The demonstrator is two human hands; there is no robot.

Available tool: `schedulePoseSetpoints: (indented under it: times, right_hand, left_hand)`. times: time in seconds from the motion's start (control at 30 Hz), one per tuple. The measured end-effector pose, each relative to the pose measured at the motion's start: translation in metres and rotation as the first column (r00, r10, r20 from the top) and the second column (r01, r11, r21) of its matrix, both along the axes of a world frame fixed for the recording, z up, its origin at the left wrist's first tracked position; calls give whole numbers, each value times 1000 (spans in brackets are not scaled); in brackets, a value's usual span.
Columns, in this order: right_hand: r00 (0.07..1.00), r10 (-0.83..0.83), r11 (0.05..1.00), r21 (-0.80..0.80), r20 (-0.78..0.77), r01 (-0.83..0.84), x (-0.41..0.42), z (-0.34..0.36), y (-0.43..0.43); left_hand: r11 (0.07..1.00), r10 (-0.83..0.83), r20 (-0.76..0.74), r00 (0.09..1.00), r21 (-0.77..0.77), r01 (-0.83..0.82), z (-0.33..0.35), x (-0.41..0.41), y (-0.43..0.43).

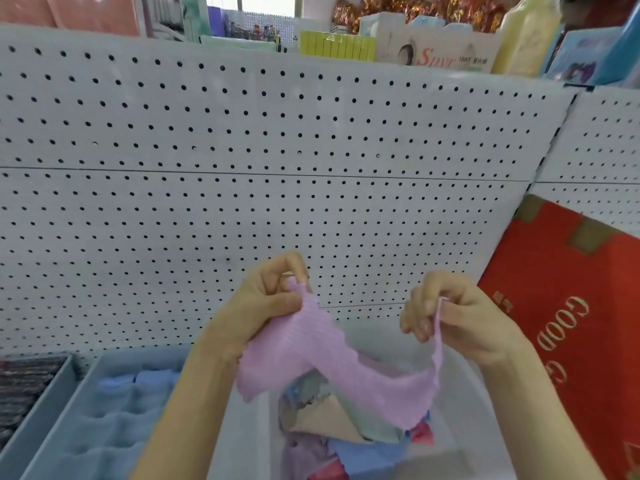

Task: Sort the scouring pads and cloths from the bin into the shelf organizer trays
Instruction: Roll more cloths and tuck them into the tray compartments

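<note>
while both hands pinch it up high, the pink cloth (341,368) sags between them, thin and ribbed with a wavy edge. left hand (266,299) nips one corner between thumb and fingertips; right hand (460,317) nips the other. straight below the grip sits the translucent bin (460,372), soft cloths in blue, beige and red crumpled inside. left of the left wrist, a blue-grey tray (86,375) holds fluffy blue pads (131,410). dotted white pegboard (277,161) stands behind.
</note>
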State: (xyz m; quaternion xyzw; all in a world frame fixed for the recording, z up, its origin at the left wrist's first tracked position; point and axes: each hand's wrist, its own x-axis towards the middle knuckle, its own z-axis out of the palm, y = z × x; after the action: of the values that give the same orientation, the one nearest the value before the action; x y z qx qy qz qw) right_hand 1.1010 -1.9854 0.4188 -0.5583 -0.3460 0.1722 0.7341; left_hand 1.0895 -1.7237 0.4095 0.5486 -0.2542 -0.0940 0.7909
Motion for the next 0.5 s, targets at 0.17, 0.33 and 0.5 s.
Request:
schedulePoseSetpoints:
  times: [0.17,0.33,0.5]
  right_hand:
    - [979,-204,978,-44,-26,203,10,2,43]
    - [949,-303,952,-20,90,306,7,0,45]
    - [937,-350,937,6,-16,350,0,-5,50]
  left_hand:
    - [995,-1,-76,997,98,9,-1,18,-48]
    - [1000,-8,-55,998,3,8,-4,24,-52]
    - [997,-47,-28,999,-67,45,1,19,-57]
